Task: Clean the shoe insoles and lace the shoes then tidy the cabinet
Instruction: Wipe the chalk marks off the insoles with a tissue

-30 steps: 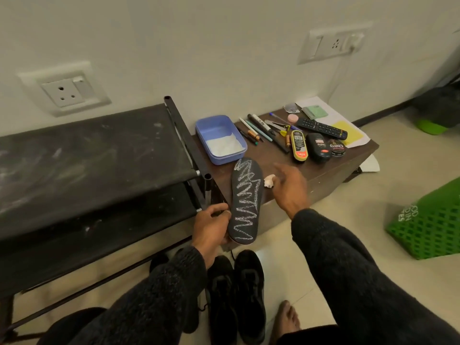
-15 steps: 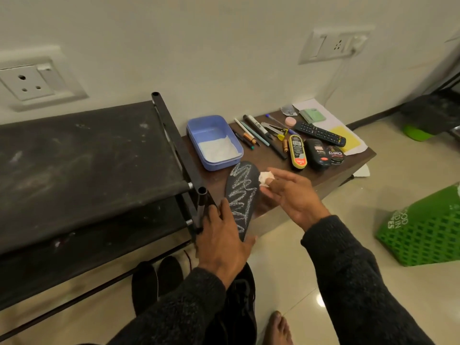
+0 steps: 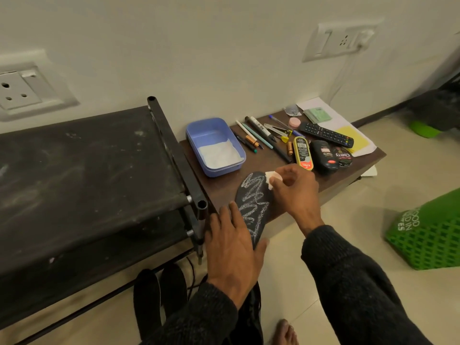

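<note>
1. left hand (image 3: 232, 247) lies flat, fingers straight, pressing the heel end of the black insole (image 3: 254, 205) onto the front edge of the bench (image 3: 348, 175).
2. right hand (image 3: 295, 188) pinches a small white wad (image 3: 271, 177) between thumb and fingers, touching the insole's toe end, just ahead of the left hand's fingertips.
3. white zigzag scribble covers nearly the whole insole. nothing looks wiped off, so i'd judge cleaning of this one is only starting.
4. two more dark insoles (image 3: 159, 292) lie on the floor below the left wrist, under the black rack (image 3: 87, 183). can't tell if they're clean.
5. black shoe (image 3: 251, 317) sits mostly hidden under the left forearm, loose lace (image 3: 191, 275) trailing beside it. lacing looks not done.
6. beyond the right hand: blue tub (image 3: 214, 125) with white stuff inside, pens, polish tins, remote (image 3: 326, 134), papers, all spread loose. tidying is still to do.
7. overall: early in the first of three stages.
</note>
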The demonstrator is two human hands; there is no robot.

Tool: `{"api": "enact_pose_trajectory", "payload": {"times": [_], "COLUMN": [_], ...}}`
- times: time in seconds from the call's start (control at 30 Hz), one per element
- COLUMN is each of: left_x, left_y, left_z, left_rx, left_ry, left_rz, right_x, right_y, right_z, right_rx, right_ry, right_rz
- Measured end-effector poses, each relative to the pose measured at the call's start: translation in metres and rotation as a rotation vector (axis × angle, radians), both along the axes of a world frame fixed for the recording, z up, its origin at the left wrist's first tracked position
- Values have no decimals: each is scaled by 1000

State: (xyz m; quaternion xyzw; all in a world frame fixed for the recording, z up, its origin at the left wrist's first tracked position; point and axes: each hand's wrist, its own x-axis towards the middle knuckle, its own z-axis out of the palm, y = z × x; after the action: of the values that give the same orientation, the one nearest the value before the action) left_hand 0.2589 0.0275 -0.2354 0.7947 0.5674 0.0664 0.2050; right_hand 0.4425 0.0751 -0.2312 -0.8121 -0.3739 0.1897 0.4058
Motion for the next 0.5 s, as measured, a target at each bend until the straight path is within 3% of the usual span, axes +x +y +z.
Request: {"api": "enact_pose_trajectory", "payload": {"times": [0.27, 0.5], "left_x": [-3, -25], "left_y": [9, -4], "left_z": [-10, -14], "left_rx": [-80, -267], "left_ry": [-18, -44], "left_rz": [28, -2], "right_x": [2, 9], "right_y": [26, 37], "right_z": [-30, -32], "right_rx": [-6, -191], "right_ry": [-373, -386], "right_rz": [212, 283]}}
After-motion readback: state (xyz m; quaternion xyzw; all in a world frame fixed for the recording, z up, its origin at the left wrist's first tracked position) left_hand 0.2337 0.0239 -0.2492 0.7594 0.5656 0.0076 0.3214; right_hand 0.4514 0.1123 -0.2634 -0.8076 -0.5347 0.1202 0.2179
